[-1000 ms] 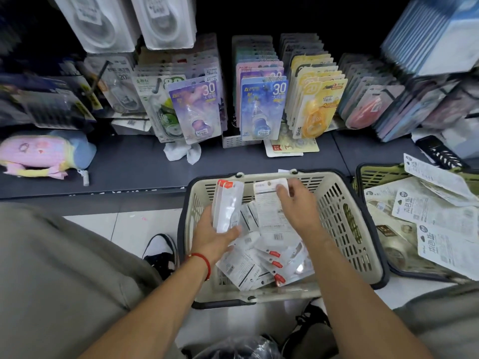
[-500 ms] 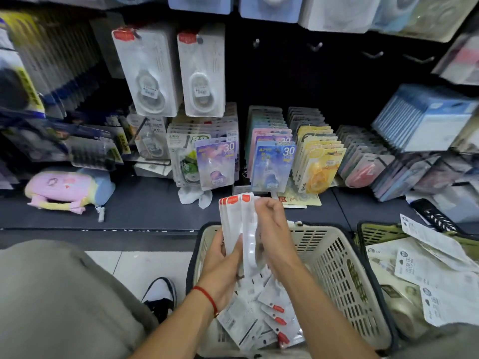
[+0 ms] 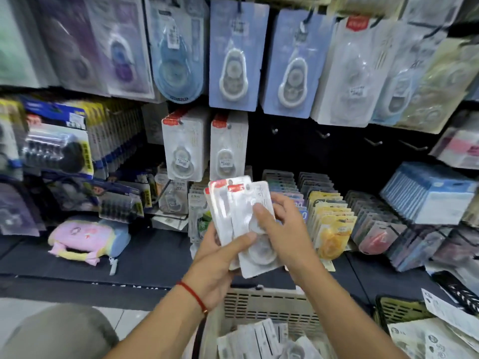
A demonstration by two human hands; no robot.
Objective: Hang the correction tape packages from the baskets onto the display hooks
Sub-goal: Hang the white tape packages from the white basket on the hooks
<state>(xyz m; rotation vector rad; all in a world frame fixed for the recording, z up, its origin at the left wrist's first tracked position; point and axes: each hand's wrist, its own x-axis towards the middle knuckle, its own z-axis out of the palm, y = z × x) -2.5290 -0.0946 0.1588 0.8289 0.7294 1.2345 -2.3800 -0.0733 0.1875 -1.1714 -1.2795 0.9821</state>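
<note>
A fanned stack of packages (image 3: 241, 224) is gripped by the left hand (image 3: 217, 257) and steadied by the right hand (image 3: 282, 229), above the basket (image 3: 259, 304). Two hooks (image 3: 228, 125) are stocked; empty hooks (image 3: 324, 134) remain, and more packages lie in the basket.

Glossy clear plastic blisters front the correction tape packages (image 3: 243, 224); the slotted basket (image 3: 261, 304) looks matt plastic.
</note>
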